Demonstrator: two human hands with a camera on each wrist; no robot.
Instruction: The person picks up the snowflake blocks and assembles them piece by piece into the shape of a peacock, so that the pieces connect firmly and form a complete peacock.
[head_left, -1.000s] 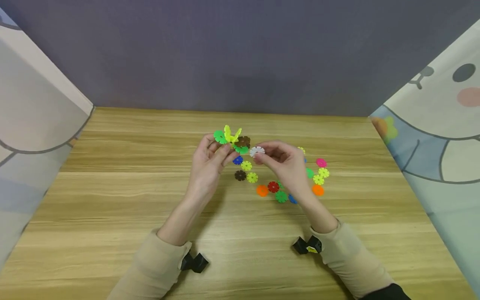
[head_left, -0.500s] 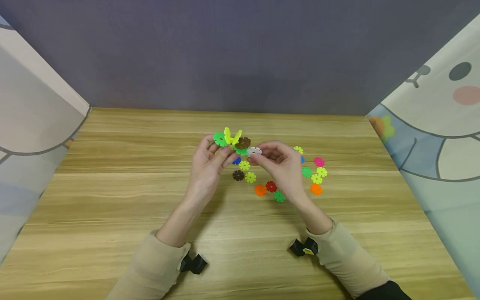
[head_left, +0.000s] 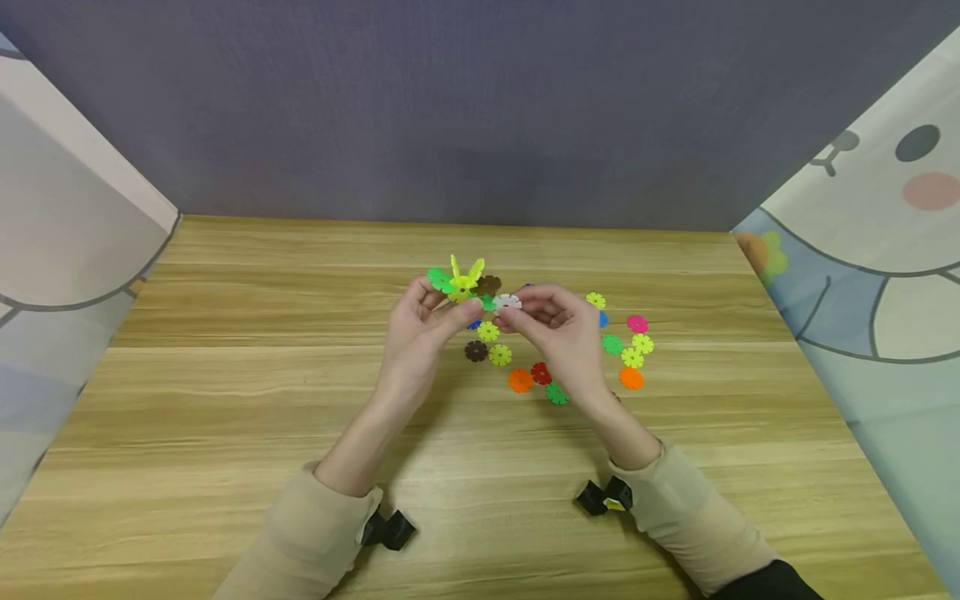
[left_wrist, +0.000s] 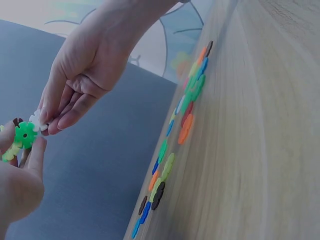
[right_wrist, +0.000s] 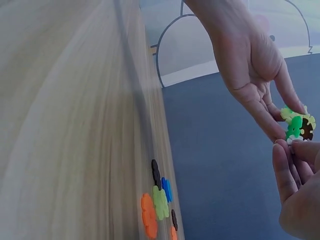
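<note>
My left hand [head_left: 414, 342] pinches a small cluster of notched plastic snowflake discs above the table. In it are yellow discs [head_left: 462, 288], a green disc [head_left: 439, 280] on the left and a brown disc [head_left: 490, 284] on the right. Another green disc [left_wrist: 25, 135] faces the left wrist view, beside the left thumb. Between thumb and fingers, my right hand [head_left: 572, 340] pinches a white disc [head_left: 507, 302] right at that green disc's edge. In the right wrist view the white disc is mostly hidden by the fingertips.
Loose snowflake discs lie flat on the wooden table [head_left: 247, 400], among them a dark brown disc [head_left: 476, 351], an orange disc [head_left: 520, 381], a red disc [head_left: 541, 372] and a pink disc [head_left: 637, 324]. A grey panel [head_left: 465, 117] stands behind the table.
The right hand has brought the white disc left against the cluster. The left thumb has slid right toward the lower green disc, and the cluster has tilted slightly.
</note>
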